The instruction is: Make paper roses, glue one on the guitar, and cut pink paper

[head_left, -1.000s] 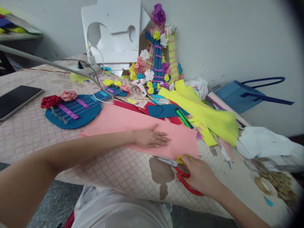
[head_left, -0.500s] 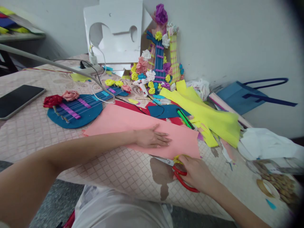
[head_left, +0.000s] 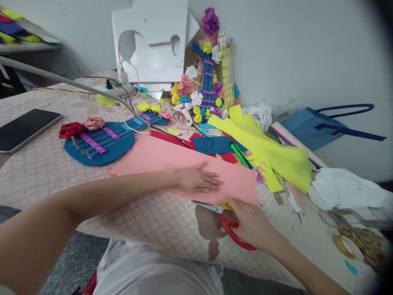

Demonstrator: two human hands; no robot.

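A pink sheet [head_left: 236,176] of paper or felt lies across the middle of the table. My left hand [head_left: 198,179] rests flat on it, fingers stretched out. A pair of scissors [head_left: 233,233] with red handles is in my right hand [head_left: 251,223], whose fingers wrap the handles. Something small and yellow shows at the scissors' pivot. The blades point left along the sheet's near edge; whether they touch it I cannot tell. Left of the sheet lies a blue felt guitar [head_left: 119,149] with strings, purple strips and paper flowers.
Beyond the sheet are a green cutter knife [head_left: 241,155], yellow felt [head_left: 270,151] and a white glue gun [head_left: 184,112]. Decorated guitars [head_left: 208,82] lean on the wall. A phone [head_left: 27,127] lies far left, a tape roll [head_left: 346,247] at right. A pale cable [head_left: 76,86] crosses the left side.
The right hand and scissors have shifted slightly left along the sheet's near edge. My left hand stays flat on the sheet. The whole view has drifted a little.
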